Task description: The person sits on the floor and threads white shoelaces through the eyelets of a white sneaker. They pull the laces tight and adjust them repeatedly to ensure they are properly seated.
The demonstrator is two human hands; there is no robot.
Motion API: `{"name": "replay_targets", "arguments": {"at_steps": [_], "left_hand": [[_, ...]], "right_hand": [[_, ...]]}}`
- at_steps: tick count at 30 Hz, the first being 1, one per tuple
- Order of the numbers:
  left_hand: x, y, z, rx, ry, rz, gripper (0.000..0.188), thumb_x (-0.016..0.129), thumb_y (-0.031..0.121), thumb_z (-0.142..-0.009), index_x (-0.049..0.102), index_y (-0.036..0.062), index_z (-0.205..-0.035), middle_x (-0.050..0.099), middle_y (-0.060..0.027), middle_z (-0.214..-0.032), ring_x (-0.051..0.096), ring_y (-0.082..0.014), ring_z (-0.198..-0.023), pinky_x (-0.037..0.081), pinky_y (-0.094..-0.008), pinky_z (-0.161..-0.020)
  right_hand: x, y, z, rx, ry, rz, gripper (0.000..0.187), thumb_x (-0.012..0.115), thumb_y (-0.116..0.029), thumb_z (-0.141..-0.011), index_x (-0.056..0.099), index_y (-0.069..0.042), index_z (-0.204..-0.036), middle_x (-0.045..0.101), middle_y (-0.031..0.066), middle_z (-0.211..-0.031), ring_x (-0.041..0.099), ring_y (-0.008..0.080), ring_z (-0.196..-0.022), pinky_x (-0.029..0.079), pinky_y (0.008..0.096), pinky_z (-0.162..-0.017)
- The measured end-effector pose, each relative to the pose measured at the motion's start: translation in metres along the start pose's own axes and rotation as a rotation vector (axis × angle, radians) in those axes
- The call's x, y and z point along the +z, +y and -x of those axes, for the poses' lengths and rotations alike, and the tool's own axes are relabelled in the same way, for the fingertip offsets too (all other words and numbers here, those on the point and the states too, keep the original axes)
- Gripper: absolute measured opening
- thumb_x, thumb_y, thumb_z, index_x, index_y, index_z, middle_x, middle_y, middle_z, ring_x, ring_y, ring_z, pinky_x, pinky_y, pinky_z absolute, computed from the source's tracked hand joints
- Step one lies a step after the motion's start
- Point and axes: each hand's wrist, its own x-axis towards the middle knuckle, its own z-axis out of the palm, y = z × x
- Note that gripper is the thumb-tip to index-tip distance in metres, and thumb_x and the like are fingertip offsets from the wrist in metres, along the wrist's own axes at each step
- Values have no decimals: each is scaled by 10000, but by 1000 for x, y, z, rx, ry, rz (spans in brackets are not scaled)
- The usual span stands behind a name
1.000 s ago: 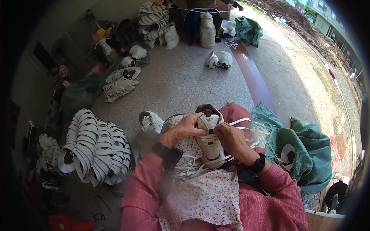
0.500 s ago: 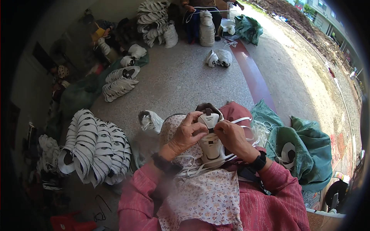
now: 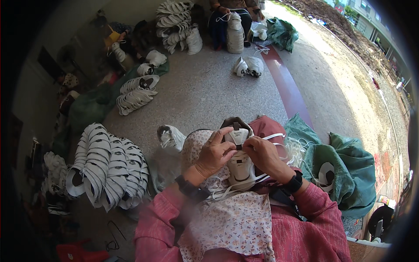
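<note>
From the shoe upper (image 3: 239, 169), floor (image 3: 192, 91) lies open toward eleven o'clock; at nine, a white upper (image 3: 175, 140) obstructs, stacked uppers (image 3: 109, 170) farther out; laces (image 3: 296, 150) and a green sack (image 3: 355, 170) crowd three o'clock.

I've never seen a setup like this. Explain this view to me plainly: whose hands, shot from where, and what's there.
There's no machine: these are a person's bare hands. A wide fisheye camera worn on the head looks down past the pink sleeves, bending straight edges near the rim.

The left hand and right hand hold a cream shoe, toe toward the wearer, fingers at its tongue. Exactly what each pinches is too small to tell. Below lies a floral cloth.

On the speckled floor to the left stand nested white shoe uppers; to the right is a green sack.
</note>
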Motion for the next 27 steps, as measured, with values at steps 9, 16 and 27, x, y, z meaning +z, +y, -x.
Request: {"name": "replay_targets", "arguments": {"at_steps": [9, 16, 27], "left_hand": [[-83, -29, 15, -39, 337, -592, 65, 686, 53, -874, 629, 42, -905, 478, -125, -1391, 515, -313, -1219, 455, -421, -1008], [-229, -96, 115, -433, 677, -1131, 56, 673, 55, -871, 620, 41, -885, 524, -167, -1326, 481, -376, -1221, 410, -472, -1005], [-93, -38, 70, -322, 202, -172, 206, 727, 73, -840, 635, 38, -1021, 629, -117, -1103, 615, -303, -1074, 476, -371, -960]], "right_hand": [[-67, -11, -3, 192, -121, -478, 163, 695, -88, -904, 688, -2, -1042, 701, 39, -907, 668, 125, -819, 528, 287, -687], [-81, 33, 16, 331, -126, -557, 204, 658, -130, -956, 670, 40, -1068, 728, 102, -990, 702, 148, -832, 552, 262, -699], [-24, 30, 15, 220, -184, -525, 176, 616, -109, -959, 602, 22, -1076, 673, 116, -961, 703, 232, -817, 585, 329, -678]]}}
